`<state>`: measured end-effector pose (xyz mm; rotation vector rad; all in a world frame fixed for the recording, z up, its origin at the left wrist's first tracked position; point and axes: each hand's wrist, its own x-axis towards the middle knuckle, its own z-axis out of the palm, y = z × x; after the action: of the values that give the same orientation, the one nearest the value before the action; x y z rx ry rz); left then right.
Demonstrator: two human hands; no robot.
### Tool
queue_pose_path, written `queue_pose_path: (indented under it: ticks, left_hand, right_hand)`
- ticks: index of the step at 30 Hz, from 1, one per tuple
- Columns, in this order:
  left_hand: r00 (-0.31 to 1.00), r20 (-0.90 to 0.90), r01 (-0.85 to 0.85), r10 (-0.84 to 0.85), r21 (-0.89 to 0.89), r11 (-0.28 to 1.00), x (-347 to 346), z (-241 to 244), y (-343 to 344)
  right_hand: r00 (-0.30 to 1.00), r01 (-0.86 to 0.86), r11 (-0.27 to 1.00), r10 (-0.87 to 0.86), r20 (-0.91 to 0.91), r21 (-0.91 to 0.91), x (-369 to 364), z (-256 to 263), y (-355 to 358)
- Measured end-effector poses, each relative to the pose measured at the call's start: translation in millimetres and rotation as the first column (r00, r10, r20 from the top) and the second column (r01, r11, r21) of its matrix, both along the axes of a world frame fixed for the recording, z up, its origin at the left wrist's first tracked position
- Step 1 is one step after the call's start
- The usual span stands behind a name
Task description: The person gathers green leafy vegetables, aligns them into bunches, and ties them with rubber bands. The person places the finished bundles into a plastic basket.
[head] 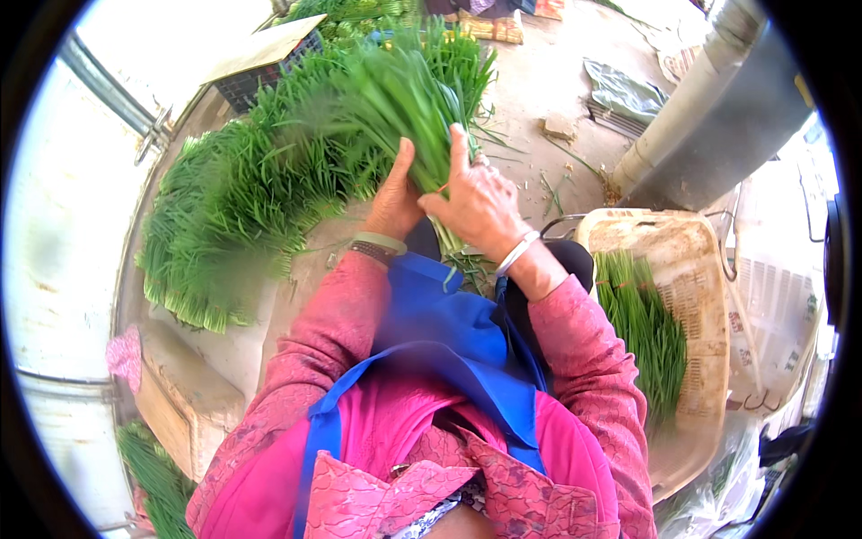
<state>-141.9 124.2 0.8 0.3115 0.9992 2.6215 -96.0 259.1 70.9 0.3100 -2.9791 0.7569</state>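
A bunch of long green leafy stalks, like garlic chives (pixel 411 101), is held between my two hands over my lap, its leaves pointing away from me and its pale cut ends towards my blue apron. My left hand (pixel 396 199) is around its left side near the base. My right hand (pixel 479 199) grips the right side, index finger stretched along the leaves. A thin reddish band shows at the bunch by my right thumb. Just beyond and to the left lies a large pile of the same greens (pixel 236 195), pale ends towards me.
At right stands a yellowish plastic basket (pixel 700 283) holding banded green bunches (pixel 636 323). A wooden block (pixel 192 397) lies at lower left, and a board-topped crate (pixel 249 84) at upper left. A post (pixel 687 101) rises at upper right; leaf scraps and a brick piece (pixel 559 127) lie on the floor.
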Motion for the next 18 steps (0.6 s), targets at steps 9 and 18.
queue_pose_path:
  ticks: [9, 18]
  left_hand:
    - [0.986, 0.081, 0.147, -0.146, -0.011, 0.989, 2.0, -12.5, -91.1]
    - [0.994, 0.055, 0.111, -0.096, -0.508, 0.854, 55.1, -71.2, -187.3]
  right_hand:
    - [0.948, -0.314, 0.84, 0.299, -0.105, -0.441, 31.6, -14.4, 7.8]
    - [0.882, -0.229, 0.85, 0.387, 0.268, -0.475, 56.6, -40.1, 12.3]
